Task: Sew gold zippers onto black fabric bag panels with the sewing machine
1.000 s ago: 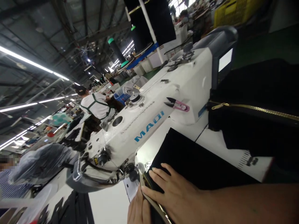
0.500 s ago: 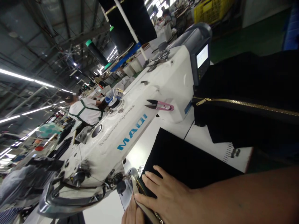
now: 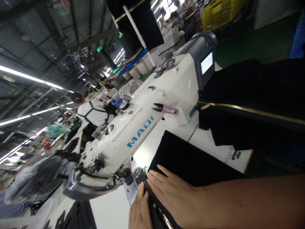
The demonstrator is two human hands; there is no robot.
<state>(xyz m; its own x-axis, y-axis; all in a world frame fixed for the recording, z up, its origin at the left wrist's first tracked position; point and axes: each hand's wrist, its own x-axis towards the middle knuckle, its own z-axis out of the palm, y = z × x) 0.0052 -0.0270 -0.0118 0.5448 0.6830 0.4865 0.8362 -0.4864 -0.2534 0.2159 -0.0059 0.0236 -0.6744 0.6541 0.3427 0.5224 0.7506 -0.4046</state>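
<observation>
My right hand (image 3: 172, 194) lies palm down on a black fabric piece (image 3: 188, 159), its fingers stretched towards the presser foot (image 3: 143, 176). My left hand (image 3: 140, 210) rests just to its left, fingers extended close together along the edge of a dark zipper strip (image 3: 154, 198). Metal zipper teeth (image 3: 165, 219) glint between the hands near the bottom edge. The strip runs up to the foot of a white sewing machine (image 3: 140, 127); the needle is too small to make out. My left thumb and palm are hidden.
Pink-handled thread snips (image 3: 165, 108) lie on the machine arm. Black fabric with a gold zipper (image 3: 252, 109) drapes over the right side, by the control screen (image 3: 206, 63). A person in a white shirt (image 3: 95, 113) sits beyond. A yellow crate (image 3: 218, 14) stands behind.
The strip between my hands showed a pale tan side and now shows dark. My left fingers have moved up beside the foot and straightened. The view has shifted slightly.
</observation>
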